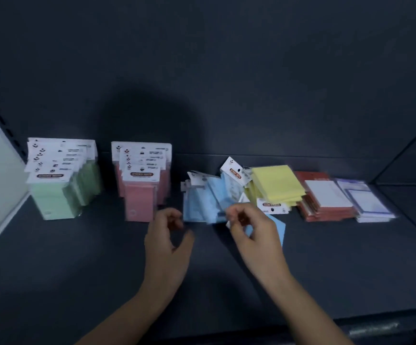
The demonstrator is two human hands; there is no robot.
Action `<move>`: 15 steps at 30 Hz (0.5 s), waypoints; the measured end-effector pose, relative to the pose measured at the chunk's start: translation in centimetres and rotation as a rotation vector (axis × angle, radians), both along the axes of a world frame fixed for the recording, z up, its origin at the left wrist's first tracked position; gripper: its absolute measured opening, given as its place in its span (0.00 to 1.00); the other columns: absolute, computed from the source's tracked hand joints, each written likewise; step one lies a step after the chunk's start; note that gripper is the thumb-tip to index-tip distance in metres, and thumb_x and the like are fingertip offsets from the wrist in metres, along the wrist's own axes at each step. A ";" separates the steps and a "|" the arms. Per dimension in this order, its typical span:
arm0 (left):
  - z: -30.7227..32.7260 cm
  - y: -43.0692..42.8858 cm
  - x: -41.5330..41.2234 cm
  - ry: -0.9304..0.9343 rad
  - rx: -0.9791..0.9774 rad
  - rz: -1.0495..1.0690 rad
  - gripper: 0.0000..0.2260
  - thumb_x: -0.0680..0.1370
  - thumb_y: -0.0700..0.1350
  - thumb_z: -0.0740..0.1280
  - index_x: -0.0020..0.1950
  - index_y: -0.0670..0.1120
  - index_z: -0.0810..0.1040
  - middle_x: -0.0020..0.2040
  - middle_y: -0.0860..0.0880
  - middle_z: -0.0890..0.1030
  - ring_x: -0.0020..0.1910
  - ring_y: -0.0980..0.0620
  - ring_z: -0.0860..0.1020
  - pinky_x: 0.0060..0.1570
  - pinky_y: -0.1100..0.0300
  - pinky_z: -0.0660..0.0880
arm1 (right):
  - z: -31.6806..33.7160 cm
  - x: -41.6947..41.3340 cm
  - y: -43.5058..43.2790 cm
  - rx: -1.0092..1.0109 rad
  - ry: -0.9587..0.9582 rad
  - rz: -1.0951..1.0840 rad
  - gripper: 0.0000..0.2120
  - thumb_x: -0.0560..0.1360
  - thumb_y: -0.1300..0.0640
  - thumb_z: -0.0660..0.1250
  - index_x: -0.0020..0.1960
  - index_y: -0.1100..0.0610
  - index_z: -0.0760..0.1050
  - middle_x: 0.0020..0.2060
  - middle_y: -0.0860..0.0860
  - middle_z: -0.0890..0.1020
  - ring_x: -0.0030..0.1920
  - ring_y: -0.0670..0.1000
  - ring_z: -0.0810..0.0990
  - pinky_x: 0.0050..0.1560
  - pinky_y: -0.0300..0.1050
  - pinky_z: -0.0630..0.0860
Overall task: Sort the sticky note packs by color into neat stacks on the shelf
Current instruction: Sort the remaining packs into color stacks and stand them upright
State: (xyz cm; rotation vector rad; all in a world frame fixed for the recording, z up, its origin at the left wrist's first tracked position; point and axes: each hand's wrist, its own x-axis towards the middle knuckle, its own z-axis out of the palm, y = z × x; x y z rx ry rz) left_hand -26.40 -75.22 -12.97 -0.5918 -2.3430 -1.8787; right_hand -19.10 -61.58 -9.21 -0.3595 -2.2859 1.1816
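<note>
Right fingers (235,216) are curled in a pinch on a flat light-blue sticky note pack (278,230), w/ a white header corner poking out by the tips. Blur hides how the thumb sits. Left fingers (174,217) are half curled w/ the thumb spread apart and nothing btwn them. Their tips are just beside the loose light-blue pack heap (207,202); can't tell if they touch it.

Progress, as I judge it: approx half done. The green pack stack (52,197) at far left and the pink pack stack (139,202) next to it stand upright w/ headers up, and both look finished. The blue heap is splayed and leaning, not squared yet. The yellow packs (279,188) lie flat just right of it and overlap it, so blue and yellow prob both need separating and tidying. Further right are the red-backed pads (326,210) and purple-edged pads (368,202) in flat piles; unclear if they're part of the job.

Pose: both forearms come in from the bottom edge over the dark grey shelf (77,257). The left hand (167,242) has its palm turned inward. The right hand (251,232) shows its back, wrist dipped over the held pack.
</note>
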 end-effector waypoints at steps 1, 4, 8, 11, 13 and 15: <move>-0.7 0.4 -0.3 -0.032 -0.048 0.053 0.15 0.65 0.45 0.65 0.50 0.55 0.70 0.45 0.55 0.73 0.48 0.55 0.73 0.47 0.62 0.71 | -0.2 1.0 1.7 0.047 -0.022 -0.009 0.14 0.74 0.67 0.64 0.43 0.47 0.74 0.40 0.41 0.79 0.44 0.42 0.76 0.43 0.27 0.69; -2.0 0.6 -1.8 -0.141 -0.226 0.239 0.24 0.66 0.45 0.68 0.61 0.43 0.71 0.54 0.49 0.73 0.58 0.45 0.72 0.60 0.47 0.69 | -1.0 3.4 6.0 0.119 -0.076 -0.005 0.13 0.73 0.67 0.65 0.42 0.48 0.75 0.41 0.41 0.79 0.45 0.44 0.76 0.40 0.29 0.68; -1.8 0.0 -3.1 -0.108 -0.288 0.450 0.20 0.68 0.36 0.71 0.59 0.38 0.72 0.56 0.39 0.73 0.59 0.40 0.70 0.65 0.48 0.66 | -1.5 5.0 9.2 0.118 -0.094 0.030 0.10 0.72 0.60 0.62 0.41 0.45 0.74 0.41 0.42 0.78 0.42 0.47 0.76 0.38 0.35 0.71; -1.7 0.0 -3.0 -0.054 -0.366 0.448 0.21 0.69 0.32 0.70 0.60 0.36 0.71 0.57 0.37 0.69 0.60 0.41 0.67 0.62 0.53 0.63 | -1.9 5.2 10.4 0.161 -0.150 0.064 0.13 0.74 0.61 0.64 0.41 0.43 0.72 0.41 0.41 0.77 0.44 0.45 0.75 0.42 0.34 0.70; -1.9 0.0 -2.9 -0.010 -0.434 0.421 0.20 0.69 0.32 0.71 0.59 0.37 0.72 0.55 0.37 0.70 0.57 0.40 0.69 0.60 0.51 0.65 | -2.3 5.1 10.8 0.237 -0.214 0.080 0.11 0.74 0.63 0.65 0.43 0.47 0.74 0.43 0.40 0.75 0.48 0.46 0.74 0.45 0.32 0.67; -1.9 -0.1 -2.9 0.003 -0.487 0.387 0.20 0.69 0.33 0.70 0.60 0.38 0.73 0.56 0.38 0.70 0.57 0.39 0.69 0.59 0.50 0.65 | -2.7 5.2 10.9 0.282 -0.285 0.067 0.06 0.74 0.61 0.66 0.48 0.53 0.77 0.47 0.43 0.73 0.51 0.47 0.72 0.48 0.35 0.65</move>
